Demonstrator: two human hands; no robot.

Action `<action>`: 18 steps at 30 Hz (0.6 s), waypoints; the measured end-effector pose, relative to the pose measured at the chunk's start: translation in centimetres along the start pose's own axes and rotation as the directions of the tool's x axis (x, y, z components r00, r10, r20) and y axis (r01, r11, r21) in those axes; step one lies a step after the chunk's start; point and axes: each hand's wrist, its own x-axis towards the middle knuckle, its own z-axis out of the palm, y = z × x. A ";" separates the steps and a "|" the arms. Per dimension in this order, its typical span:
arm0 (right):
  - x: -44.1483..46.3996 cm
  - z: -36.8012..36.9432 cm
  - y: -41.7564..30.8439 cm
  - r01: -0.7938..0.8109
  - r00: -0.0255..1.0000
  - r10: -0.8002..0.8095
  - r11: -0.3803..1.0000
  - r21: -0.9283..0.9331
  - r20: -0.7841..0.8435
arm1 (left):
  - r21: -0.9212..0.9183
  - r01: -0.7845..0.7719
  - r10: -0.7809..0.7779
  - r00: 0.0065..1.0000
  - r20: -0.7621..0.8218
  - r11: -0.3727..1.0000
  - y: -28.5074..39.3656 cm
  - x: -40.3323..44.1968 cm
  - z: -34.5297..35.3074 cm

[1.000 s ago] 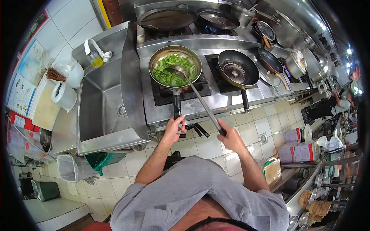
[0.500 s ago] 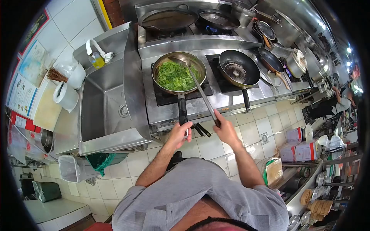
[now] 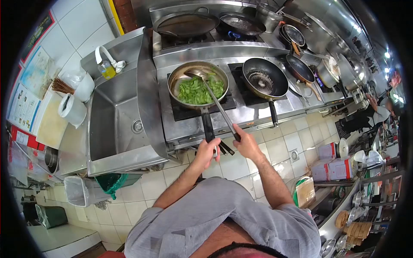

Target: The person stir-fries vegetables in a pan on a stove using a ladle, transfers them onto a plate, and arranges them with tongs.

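Greens (image 3: 195, 92) lay in the pan (image 3: 176, 79), at the upper middle of the frame. Grip of the left hand (image 3: 207, 153) was wrapped around the pan's black handle (image 3: 208, 124); grip of the right hand (image 3: 248, 145) clasped the ladle (image 3: 218, 105).

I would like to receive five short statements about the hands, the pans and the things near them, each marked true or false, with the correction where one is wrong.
1. The left hand holds the handle of the pan with the greens. True.
2. The right hand holds a ladle. True.
3. The ladle is fully outside the pan with the greens. False: its head is inside that pan.
4. A bottle of yellow liquid is close to the white tap. True.
5. Every pan contains greens. False: the black pan to the right of the one with the greens shows none.
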 end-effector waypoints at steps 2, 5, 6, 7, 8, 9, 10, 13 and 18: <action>0.0 -1.7 -0.6 -0.003 0.999 0.004 1.000 -0.026 0.036 | -0.023 -0.019 0.017 0.997 -0.079 1.000 0.1 1.4 -1.5; 1.2 -1.3 1.7 0.053 0.995 -0.079 0.940 -0.336 -0.061 | 0.071 0.024 -0.020 0.998 -0.066 0.997 1.1 0.2 -1.9; 1.8 -0.5 1.8 -0.002 0.996 -0.030 0.932 -0.363 -0.082 | 0.068 0.034 -0.030 0.997 -0.066 0.997 0.7 0.0 -1.7; 1.7 0.5 1.9 -0.002 0.997 -0.027 0.933 -0.361 -0.076 | 0.059 0.030 -0.028 0.999 -0.032 0.998 0.5 0.0 -1.4; 1.5 1.7 1.8 -0.005 0.996 -0.013 0.981 -0.194 -0.093 | 0.053 0.017 -0.017 1.000 0.001 0.998 0.7 0.1 -1.4; 1.3 2.7 1.8 -0.003 0.994 0.000 1.000 -0.023 -0.107 | 0.052 0.010 -0.010 1.000 -0.002 0.999 0.8 0.3 -1.6; 0.6 3.9 1.9 0.054 0.990 -0.029 0.982 0.181 -0.138 | 0.048 -0.023 0.024 1.000 -0.016 0.999 0.6 0.5 -1.8; -1.3 -0.9 -1.8 -0.258 0.963 0.219 0.918 0.300 0.158 | -0.035 -0.049 0.049 0.999 -0.008 0.998 -0.2 1.0 -2.8; -5.3 -5.8 -2.1 0.035 0.999 -0.035 0.999 0.017 -0.003 | -0.074 0.015 -0.018 0.999 -0.042 0.997 2.3 2.2 -3.5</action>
